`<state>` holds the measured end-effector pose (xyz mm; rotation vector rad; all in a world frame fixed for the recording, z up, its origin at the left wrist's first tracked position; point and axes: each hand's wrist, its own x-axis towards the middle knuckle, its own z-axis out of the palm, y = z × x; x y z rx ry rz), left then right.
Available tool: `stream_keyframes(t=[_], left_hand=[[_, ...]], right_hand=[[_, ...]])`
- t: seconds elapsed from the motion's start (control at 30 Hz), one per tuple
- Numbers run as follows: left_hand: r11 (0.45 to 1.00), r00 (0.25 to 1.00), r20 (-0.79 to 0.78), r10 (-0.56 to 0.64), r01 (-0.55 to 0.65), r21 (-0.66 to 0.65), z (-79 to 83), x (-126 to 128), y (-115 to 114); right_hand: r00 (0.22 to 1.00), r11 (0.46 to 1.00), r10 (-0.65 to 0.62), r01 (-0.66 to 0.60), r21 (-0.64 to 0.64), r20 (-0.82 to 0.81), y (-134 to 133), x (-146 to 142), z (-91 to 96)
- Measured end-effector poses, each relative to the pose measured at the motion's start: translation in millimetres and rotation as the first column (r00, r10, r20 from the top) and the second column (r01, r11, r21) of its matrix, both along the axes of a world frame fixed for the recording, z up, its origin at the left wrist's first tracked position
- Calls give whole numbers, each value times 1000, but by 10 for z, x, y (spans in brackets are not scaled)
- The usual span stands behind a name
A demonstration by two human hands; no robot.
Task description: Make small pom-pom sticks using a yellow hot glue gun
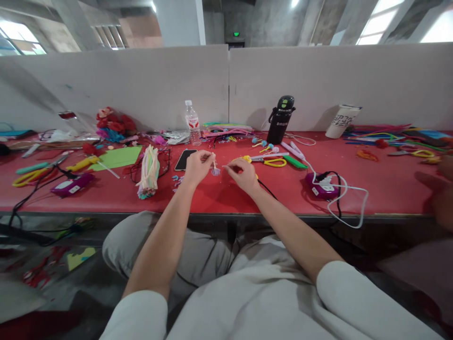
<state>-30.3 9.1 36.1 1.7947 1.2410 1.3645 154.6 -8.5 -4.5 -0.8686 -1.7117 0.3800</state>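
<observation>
My left hand (199,166) pinches the pale stem of a small lilac flower-like piece (215,171), which hangs from the fingertips over the red tabletop (212,198). Close by on the right, my right hand (244,174) has thumb and finger pressed together; whatever sits between them is too small to name. Its fingertips are just apart from the flower piece. Under my left hand lies a dark phone (182,160), partly covered. Small purple and blue scraps (178,181) are scattered beside that wrist. Past my right hand are yellow-handled scissors (275,162).
A bundle of pastel pipe cleaners (148,171) stands left. Behind are a water bottle (192,123) and black flask (281,120). Purple power blocks (323,186) with cables lie on both sides. A glue gun (83,163) rests far left. Another person's hand (444,189) shows at right.
</observation>
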Motion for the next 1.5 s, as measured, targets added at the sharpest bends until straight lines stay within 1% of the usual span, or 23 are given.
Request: stream_keyframes(t=[0.07, 0.17, 0.37, 0.57, 0.77, 1.03, 1.13, 1.2, 1.27, 1.3, 1.37, 1.43, 1.5], left_hand=[[1000, 999, 35, 6, -6, -6, -11, -8, 12], [1000, 999, 34, 3, -2, -1, -25, -4, 12], [1000, 999, 43, 11, -11, -17, -14, 15, -17], [999, 998, 60, 17, -15, -41, -22, 12, 4], [999, 997, 82, 3, 0, -47, -44, 3, 23], [995, 995, 94, 36, -26, -101, -35, 6, 12], [995, 995, 91, 32, -23, -99, -41, -2, 17], [996, 996, 79, 36, -29, -85, -49, -13, 27], [997, 996, 74, 45, -40, -59, -59, -22, 37], [998, 996, 76, 44, -41, -43, -63, -25, 42], [1000, 996, 83, 29, -28, -11, -66, -23, 47], [1000, 996, 86, -7, 5, 17, -61, -14, 43], [999, 995, 88, -37, 34, 37, -48, -2, 31]], right_hand=[[999, 999, 23, -24, 22, 23, -17, -17, 7], [998, 998, 36, -39, 59, 44, -24, -46, 11], [996, 999, 3, -8, 51, 84, 1, -61, -19], [993, 996, -9, -2, 88, 119, -2, -77, -19], [981, 989, -9, -19, 144, 193, -27, -81, 11], [949, 981, -31, -32, 191, 315, 34, -86, -87], [951, 981, -6, -53, 184, 308, 17, -88, -93], [968, 985, 28, -69, 159, 249, -9, -84, -74], [987, 994, 29, -45, 103, 160, -28, -78, -49], [994, 998, 16, -22, 56, 107, -31, -76, -40], [1000, 997, -3, 2, -78, -9, -17, -77, -37], [990, 971, 23, -55, -234, -138, 17, -88, -54], [967, 929, 67, -150, -338, -245, 51, -102, -77]])
